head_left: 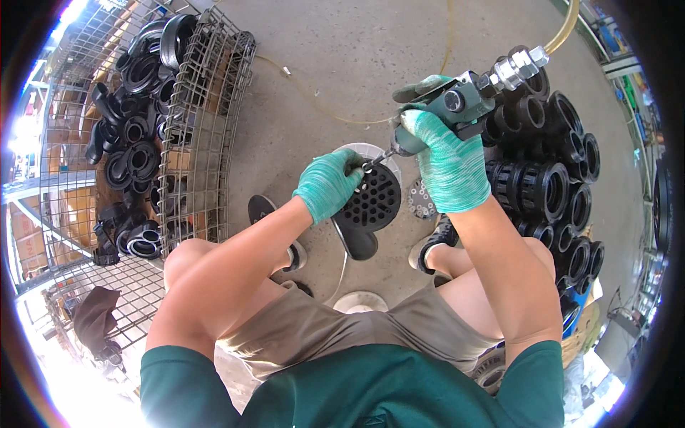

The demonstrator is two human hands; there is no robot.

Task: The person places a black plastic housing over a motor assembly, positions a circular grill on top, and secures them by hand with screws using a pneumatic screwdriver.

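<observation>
My right hand, in a green-and-white knit glove, is wrapped round a dark green air-powered driver. The driver's thin bit slants down to the far edge of a black round grate full of holes. My left hand, gloved alike, grips that grate at its far left rim, its fingertips close to the bit's tip. Small shiny bits of metal show there, too small to name. A black curved pipe piece sticks out below the grate. Under it, a pale round support is partly hidden.
Left stands a wire cage filled with black pipe fittings. Black ringed fittings are stacked at right. A dish of small metal pieces sits by my right foot. A yellowish hose leads away from the driver.
</observation>
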